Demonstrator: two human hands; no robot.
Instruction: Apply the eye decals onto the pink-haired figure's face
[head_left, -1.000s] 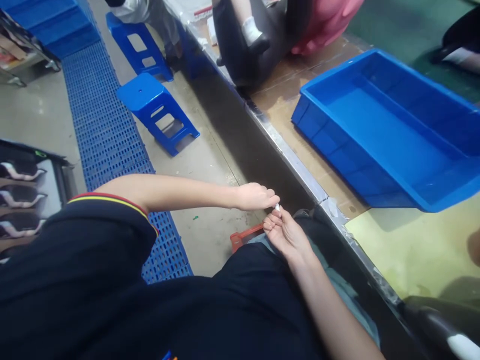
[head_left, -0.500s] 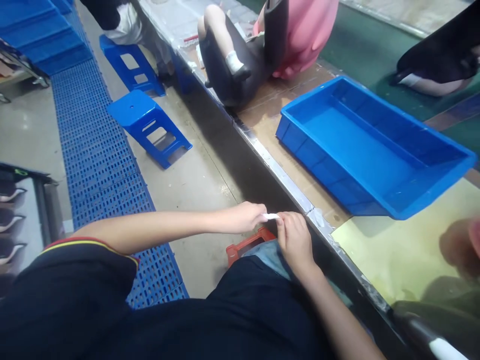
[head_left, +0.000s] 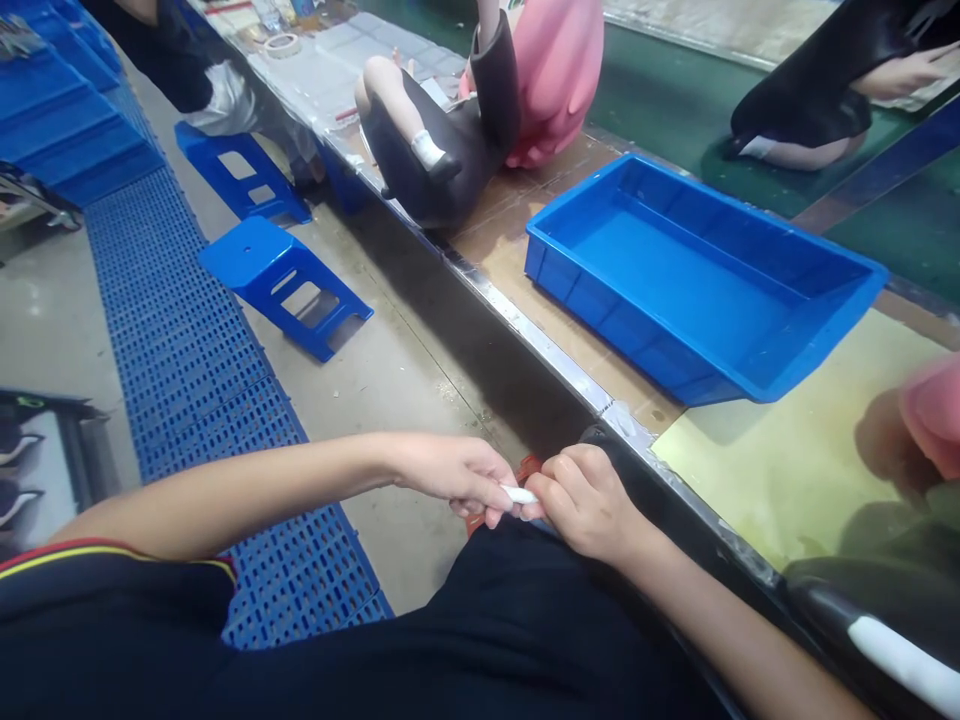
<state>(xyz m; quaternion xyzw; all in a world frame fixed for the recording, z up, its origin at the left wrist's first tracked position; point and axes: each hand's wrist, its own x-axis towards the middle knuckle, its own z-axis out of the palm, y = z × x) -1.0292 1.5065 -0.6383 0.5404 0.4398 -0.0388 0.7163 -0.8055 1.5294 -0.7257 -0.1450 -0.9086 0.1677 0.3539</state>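
Note:
Low in front of my body, my left hand [head_left: 461,475] and my right hand [head_left: 589,500] meet, both closed. Between their fingertips runs a small white stick-like piece [head_left: 519,495]; its exact kind is too small to make out. My left fingers pinch one end, and the right fingers grip around the other, partly hiding it. A red-orange stool [head_left: 529,468] shows in part behind the hands.
At right on the workbench stands a blue plastic bin [head_left: 645,350], beside a yellowish sheet [head_left: 750,460]. A large pink-haired figure [head_left: 442,150] lies farther up. Blue stools [head_left: 255,250] and perforated blue floor mats [head_left: 180,310] are at left. Another person [head_left: 161,60] sits beyond.
My hands have moved down and slightly left in view, still holding the white piece, and my right fingers have curled more tightly. The view has shifted, so the bin appears farther left.

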